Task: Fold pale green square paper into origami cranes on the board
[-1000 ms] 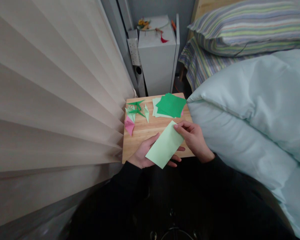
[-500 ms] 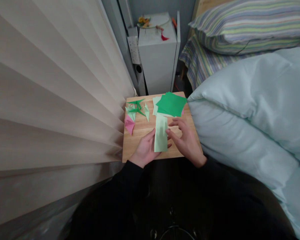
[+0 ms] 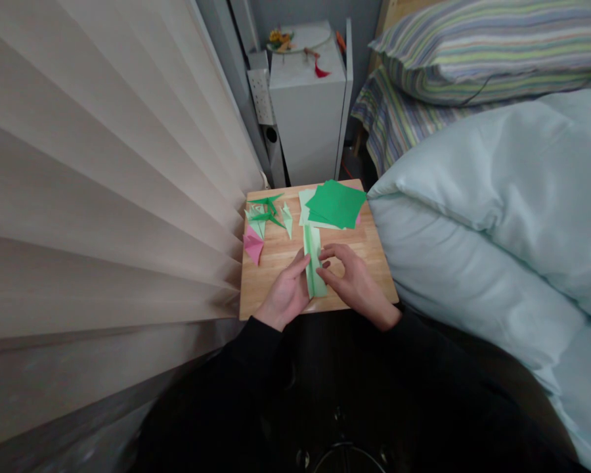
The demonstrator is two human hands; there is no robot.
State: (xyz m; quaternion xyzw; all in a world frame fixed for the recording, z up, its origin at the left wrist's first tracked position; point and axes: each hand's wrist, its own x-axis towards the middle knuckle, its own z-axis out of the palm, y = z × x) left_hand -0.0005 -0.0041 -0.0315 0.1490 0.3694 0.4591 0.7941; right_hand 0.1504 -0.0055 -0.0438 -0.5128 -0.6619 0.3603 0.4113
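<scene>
A light green sheet of origami paper (image 3: 317, 282), folded into a long narrow strip, is held over the wooden board. A darker green crease runs along its length, with one layer partly raised. My left hand (image 3: 286, 292) grips its left edge, thumb in front and the other fingers hidden behind. At the right edge is my right hand (image 3: 349, 276), its fingers curled and its thumb tip at the paper. Just beyond the strip lies a stack of green paper sheets (image 3: 337, 205), with paler sheets (image 3: 305, 209) and a bit of pink beneath.
Folded green paper pieces (image 3: 266, 210), a small pale green one (image 3: 287, 220) and a pink one (image 3: 253, 246) lie at the left of the wooden board (image 3: 276, 263). A pleated curtain (image 3: 128, 197) borders the left, a pale blue quilt (image 3: 473, 217) the right. A white cabinet (image 3: 308, 118) stands behind.
The paper strip, flat-faced before, now shows a dark green crease with a layer lifted. My right hand has shifted slightly left, its thumb and fingers closing at the paper's right edge.
</scene>
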